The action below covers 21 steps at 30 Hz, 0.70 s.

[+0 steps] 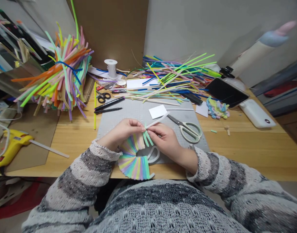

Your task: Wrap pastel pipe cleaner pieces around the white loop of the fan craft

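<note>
While sleeves hide the wrists, both hands' grips (125, 131) (164, 137) pinch the pastel fan (134, 158).

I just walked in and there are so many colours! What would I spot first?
Probably the pastel rainbow fan at the desk's near edge, held by the left hand and right hand. Next, the bright bundle of pipe cleaners at far left, and the loose pile of sticks at the back.
</note>
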### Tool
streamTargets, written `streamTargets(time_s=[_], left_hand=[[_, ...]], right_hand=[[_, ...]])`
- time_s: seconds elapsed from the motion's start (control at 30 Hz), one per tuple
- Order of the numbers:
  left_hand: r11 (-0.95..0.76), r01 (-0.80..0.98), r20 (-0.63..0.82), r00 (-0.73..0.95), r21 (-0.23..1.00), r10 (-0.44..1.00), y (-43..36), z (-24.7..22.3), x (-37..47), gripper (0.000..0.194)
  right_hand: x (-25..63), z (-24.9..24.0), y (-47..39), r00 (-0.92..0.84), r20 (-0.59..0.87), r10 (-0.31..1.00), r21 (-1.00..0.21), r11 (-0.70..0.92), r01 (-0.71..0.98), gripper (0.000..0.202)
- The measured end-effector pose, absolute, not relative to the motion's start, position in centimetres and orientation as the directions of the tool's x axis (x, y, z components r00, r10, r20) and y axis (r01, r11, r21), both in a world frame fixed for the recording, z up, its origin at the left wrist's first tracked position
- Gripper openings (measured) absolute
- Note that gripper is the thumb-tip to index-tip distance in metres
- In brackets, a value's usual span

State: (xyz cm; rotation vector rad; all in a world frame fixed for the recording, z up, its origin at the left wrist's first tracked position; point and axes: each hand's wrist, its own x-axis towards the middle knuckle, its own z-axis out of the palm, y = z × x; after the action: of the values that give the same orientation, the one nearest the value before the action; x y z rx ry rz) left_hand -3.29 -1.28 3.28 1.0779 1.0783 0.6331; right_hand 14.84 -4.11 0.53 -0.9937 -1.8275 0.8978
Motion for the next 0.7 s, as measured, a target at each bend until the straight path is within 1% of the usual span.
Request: streamTargets(time_s=[0.17,0.23,0.27,0.3,0.37,0.4,0.47,0.53,0.63,0.7], left_hand=[[0.442,0.050,-0.421,0.421,0.895,0.804,-1.2,3.2,-3.6,0.018],[0.450,0.041,-0.422,0.433,0.892,0.797,-1.1,3.2,-3.7,0.019],[0.446,0.039,-0.417,0.431,0.894,0.800,-1.1,3.2,-3.7,0.019],[0.435,0.041,-0.410,0.423,0.900,0.808,-1.1,3.2,-3.7,0.018],[0.404,0.058,-0.392,0.403,0.913,0.827,-1.2,3.2,-3.6,0.017],[0.390,0.072,-0.385,0.397,0.918,0.833,-1.2,3.2,-3.5,0.017],[0.365,0.102,-0.374,0.402,0.925,0.836,-1.3,3.1,-3.4,0.018],[0.342,0.114,-0.357,0.418,0.933,0.835,-1.3,2.9,-3.3,0.020],[0.322,0.117,-0.341,0.413,0.939,0.844,-1.4,2.7,-3.2,0.023],[0.312,0.136,-0.341,0.389,0.940,0.856,-1.4,2.7,-3.2,0.023]], right_hand=[[15.0,0.8,-4.2,-0.378,0.370,0.849,-0.840,0.479,0.254,0.017],[15.0,0.7,-4.1,-0.380,0.354,0.854,-0.854,0.461,0.242,0.016],[14.9,0.6,-4.1,-0.366,0.330,0.870,-0.875,0.427,0.227,0.015],[14.8,0.4,-4.0,-0.344,0.287,0.894,-0.909,0.367,0.198,0.013],[14.6,0.2,-3.8,-0.293,0.132,0.947,-0.981,0.166,0.096,0.014],[14.4,0.1,-3.7,-0.277,0.040,0.960,-0.998,0.051,0.032,0.017],[14.2,0.0,-3.5,-0.276,-0.109,0.955,-0.988,-0.133,-0.072,0.023],[14.1,0.1,-3.3,-0.290,-0.184,0.939,-0.965,-0.229,-0.128,0.027],[14.1,0.2,-3.2,-0.286,-0.240,0.928,-0.936,-0.300,-0.187,0.030],[14.1,0.1,-3.1,-0.295,-0.278,0.914,-0.921,-0.341,-0.188,0.032]])
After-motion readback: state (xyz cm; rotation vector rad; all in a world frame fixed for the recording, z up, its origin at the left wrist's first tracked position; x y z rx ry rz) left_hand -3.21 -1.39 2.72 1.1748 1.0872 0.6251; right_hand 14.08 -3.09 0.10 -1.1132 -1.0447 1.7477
